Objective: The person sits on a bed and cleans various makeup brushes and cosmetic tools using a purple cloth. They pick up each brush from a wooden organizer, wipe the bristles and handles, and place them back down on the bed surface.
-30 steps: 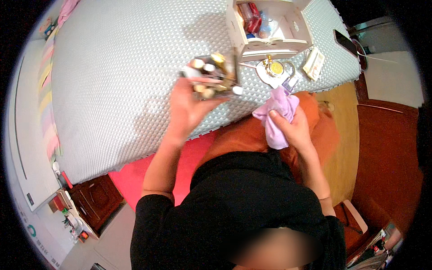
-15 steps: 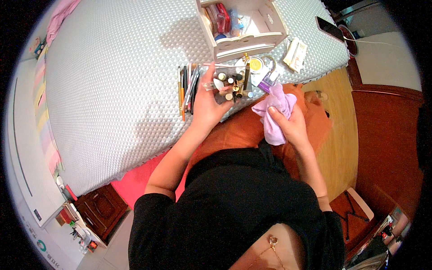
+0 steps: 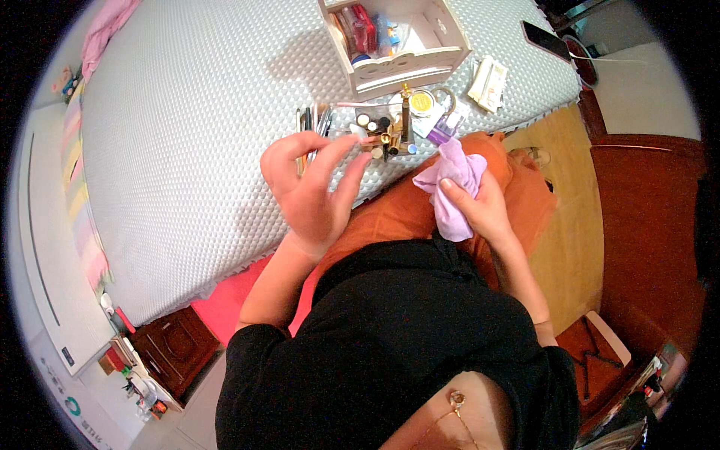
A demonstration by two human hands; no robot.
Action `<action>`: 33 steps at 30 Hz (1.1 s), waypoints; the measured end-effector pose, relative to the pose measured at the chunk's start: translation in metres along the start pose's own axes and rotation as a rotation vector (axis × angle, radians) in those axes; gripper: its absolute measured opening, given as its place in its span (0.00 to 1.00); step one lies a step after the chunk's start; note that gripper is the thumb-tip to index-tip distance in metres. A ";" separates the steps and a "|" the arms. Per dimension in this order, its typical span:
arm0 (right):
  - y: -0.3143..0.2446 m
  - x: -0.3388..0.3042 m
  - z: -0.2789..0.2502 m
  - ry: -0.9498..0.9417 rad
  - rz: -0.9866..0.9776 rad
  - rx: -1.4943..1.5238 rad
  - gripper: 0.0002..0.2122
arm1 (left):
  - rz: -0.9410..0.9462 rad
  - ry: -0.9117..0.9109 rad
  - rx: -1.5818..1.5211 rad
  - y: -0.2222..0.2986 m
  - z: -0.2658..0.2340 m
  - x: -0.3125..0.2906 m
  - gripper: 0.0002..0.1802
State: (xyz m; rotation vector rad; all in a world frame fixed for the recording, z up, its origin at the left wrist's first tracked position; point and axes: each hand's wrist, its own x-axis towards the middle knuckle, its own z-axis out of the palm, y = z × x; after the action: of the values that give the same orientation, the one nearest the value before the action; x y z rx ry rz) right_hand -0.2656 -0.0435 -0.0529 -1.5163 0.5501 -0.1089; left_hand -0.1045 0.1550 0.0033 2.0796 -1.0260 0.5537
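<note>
My left hand (image 3: pixel 311 184) is lifted just in front of the makeup items, its thumb and fingers curved and apart, with nothing visible between them. Beyond its fingertips, a clear organizer (image 3: pixel 382 142) carries several small capped tubes and bottles, some gold, some black. Slim makeup pencils (image 3: pixel 307 124) lie beside it on the left, partly hidden by the hand. Over my right thigh, my right hand (image 3: pixel 484 206) grips a bunched lilac cloth (image 3: pixel 454 187), thumb pressed on top.
A white open box (image 3: pixel 409 64) with red and blue items stands behind the organizer. To its right lie pale packets (image 3: pixel 487 84) and a phone (image 3: pixel 546 41) on a cable. A round yellow-topped tin (image 3: pixel 421 102) and a purple item (image 3: pixel 441 133) rest on the textured bedcover (image 3: pixel 187 135).
My left hand has drawn back from the organizer toward me and to the left, its fingers coming off the small tubes. My right hand stays on the cloth, nearly unmoved.
</note>
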 end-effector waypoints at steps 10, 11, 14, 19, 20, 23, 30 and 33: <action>-0.009 -0.013 0.013 0.023 -0.025 0.099 0.17 | 0.034 -0.271 0.112 0.021 0.021 0.021 0.11; -0.011 -0.013 0.014 0.027 -0.025 0.125 0.17 | 0.054 -0.211 0.107 0.021 0.020 0.021 0.10; -0.002 -0.013 0.007 -0.034 -0.019 0.151 0.21 | 0.049 -0.085 0.060 0.024 -0.001 0.022 0.09; -0.014 -0.008 -0.004 -0.041 -0.247 0.126 0.26 | -0.240 0.048 -0.664 0.033 -0.041 0.026 0.07; -0.017 -0.006 -0.004 -0.039 -0.285 0.138 0.26 | -0.348 0.007 -0.752 0.035 -0.039 0.024 0.07; -0.027 -0.009 -0.005 0.110 -0.311 0.182 0.24 | -0.651 -0.187 -1.043 0.037 -0.024 0.014 0.08; -0.054 -0.019 0.001 0.267 -0.256 0.774 0.23 | -0.839 -0.631 -1.500 0.062 0.046 -0.020 0.11; -0.049 -0.025 0.000 0.196 -0.445 0.578 0.33 | -0.693 -0.645 -1.438 0.066 0.056 -0.018 0.15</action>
State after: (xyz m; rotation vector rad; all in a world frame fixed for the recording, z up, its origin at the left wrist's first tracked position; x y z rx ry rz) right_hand -0.2742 -0.0371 0.0010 -1.0388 0.2863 -0.7073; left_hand -0.1654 0.0936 -0.0160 1.0605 -0.5668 -1.0130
